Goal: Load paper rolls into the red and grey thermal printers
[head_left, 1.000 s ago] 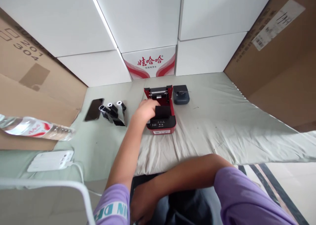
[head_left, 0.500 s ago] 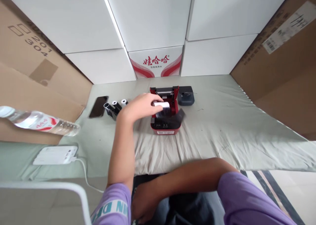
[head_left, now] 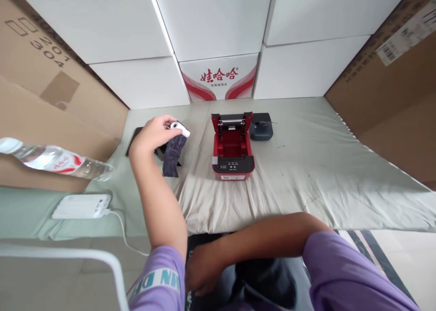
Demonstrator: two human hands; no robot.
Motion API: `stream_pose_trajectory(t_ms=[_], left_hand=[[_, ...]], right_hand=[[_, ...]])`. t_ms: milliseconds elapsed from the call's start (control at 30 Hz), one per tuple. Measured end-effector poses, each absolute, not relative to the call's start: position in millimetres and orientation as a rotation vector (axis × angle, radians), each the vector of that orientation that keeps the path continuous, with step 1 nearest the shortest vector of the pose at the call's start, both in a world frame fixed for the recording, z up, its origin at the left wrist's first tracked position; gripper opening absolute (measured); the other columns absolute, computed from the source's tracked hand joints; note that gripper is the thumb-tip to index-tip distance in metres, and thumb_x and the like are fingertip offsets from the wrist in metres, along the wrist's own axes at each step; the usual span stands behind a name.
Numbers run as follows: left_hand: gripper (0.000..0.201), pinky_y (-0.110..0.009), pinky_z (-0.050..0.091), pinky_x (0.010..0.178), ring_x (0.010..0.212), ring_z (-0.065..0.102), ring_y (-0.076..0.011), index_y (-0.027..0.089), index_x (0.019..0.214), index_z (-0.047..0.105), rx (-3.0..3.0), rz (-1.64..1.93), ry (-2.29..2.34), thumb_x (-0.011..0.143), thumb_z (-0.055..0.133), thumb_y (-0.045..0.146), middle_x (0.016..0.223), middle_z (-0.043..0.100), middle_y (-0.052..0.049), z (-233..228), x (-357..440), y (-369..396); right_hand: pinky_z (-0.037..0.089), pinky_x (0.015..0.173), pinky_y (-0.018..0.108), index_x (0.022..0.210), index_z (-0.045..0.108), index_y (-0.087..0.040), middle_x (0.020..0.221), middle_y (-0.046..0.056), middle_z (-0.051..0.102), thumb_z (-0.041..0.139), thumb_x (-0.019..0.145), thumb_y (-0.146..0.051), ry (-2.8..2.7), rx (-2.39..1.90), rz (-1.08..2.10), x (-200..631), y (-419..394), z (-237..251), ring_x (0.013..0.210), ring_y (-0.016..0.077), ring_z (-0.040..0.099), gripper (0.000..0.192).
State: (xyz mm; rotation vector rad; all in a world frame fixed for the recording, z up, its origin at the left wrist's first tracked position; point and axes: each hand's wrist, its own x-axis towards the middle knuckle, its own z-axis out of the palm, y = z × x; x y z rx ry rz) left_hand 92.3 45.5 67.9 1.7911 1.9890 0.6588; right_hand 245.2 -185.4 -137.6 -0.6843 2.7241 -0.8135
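My left hand is closed around a small paper roll, white at the top, with a dark loose strip hanging from it. Behind the fingers and strip, other dark rolls are mostly hidden on the cloth. To the right stands a red and black label printer, its lid tipped up and its red paper bay bare. My right hand rests in my lap, fingers curled in and nothing visible in them.
A dark case sits behind the printer's right side. On the left are a phone, partly covered by my hand, a water bottle and a white power bank with a cable. White boxes and cardboard sides border the cloth.
My left hand has moved left with the paper roll, out of the printer bay to beside the other rolls. The right hand stays in my lap.
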Motion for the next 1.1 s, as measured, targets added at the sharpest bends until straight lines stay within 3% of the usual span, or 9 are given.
stream_pose_trajectory(t_ms=[200, 433, 767, 967, 1100], left_hand=[[0.033, -0.027, 0.049, 0.073, 0.084, 0.069, -0.0225, 0.022, 0.098, 0.077, 1.823, 0.409, 2.083, 0.069, 0.074, 0.037, 0.091, 0.077, -0.004, 43, 95, 71], [0.037, -0.030, 0.050, 0.078, 0.095, 0.071, -0.0255, 0.024, 0.106, 0.077, 1.822, 0.393, 2.105, 0.072, 0.071, 0.039, 0.104, 0.078, -0.007, 34, 108, 77], [0.042, -0.032, 0.052, 0.083, 0.095, 0.071, -0.0261, 0.023, 0.112, 0.077, 1.805, 0.380, 2.163, 0.072, 0.073, 0.033, 0.107, 0.078, -0.008, 16, 101, 86], [0.039, -0.041, 0.051, 0.092, 0.110, 0.065, -0.0335, 0.027, 0.109, 0.078, 1.831, 0.214, 2.233, 0.073, 0.073, 0.041, 0.113, 0.075, -0.011, 9, 101, 89], [0.042, -0.051, 0.047, 0.104, 0.133, 0.047, -0.0446, 0.025, 0.109, 0.081, 1.944, 0.228, 2.283, 0.071, 0.077, 0.043, 0.131, 0.063, -0.019, 8, 109, 88]], right_hand=[[0.034, 0.050, 0.029, 0.086, 0.061, -0.024, 0.093, 0.004, 0.079, 0.060, 0.091, -0.032, 2.754, -0.671, -0.853, 245, -187, -144, 0.076, 0.0196, 0.070, 0.009], [0.039, 0.048, 0.029, 0.093, 0.065, -0.022, 0.095, 0.007, 0.079, 0.057, 0.091, -0.033, 2.756, -0.718, -0.848, 237, -190, -159, 0.075, 0.0207, 0.070, 0.014], [0.038, 0.048, 0.029, 0.087, 0.064, -0.024, 0.094, 0.001, 0.077, 0.058, 0.092, -0.034, 2.740, -0.634, -0.844, 241, -189, -148, 0.076, 0.0167, 0.069, 0.013], [0.042, 0.053, 0.026, 0.093, 0.066, -0.024, 0.091, 0.000, 0.076, 0.055, 0.093, -0.033, 2.790, -0.703, -0.817, 238, -191, -160, 0.075, 0.0166, 0.069, 0.014], [0.040, 0.052, 0.027, 0.088, 0.063, -0.025, 0.088, 0.000, 0.075, 0.055, 0.093, -0.034, 2.778, -0.701, -0.834, 237, -190, -163, 0.074, 0.0176, 0.069, 0.013]])
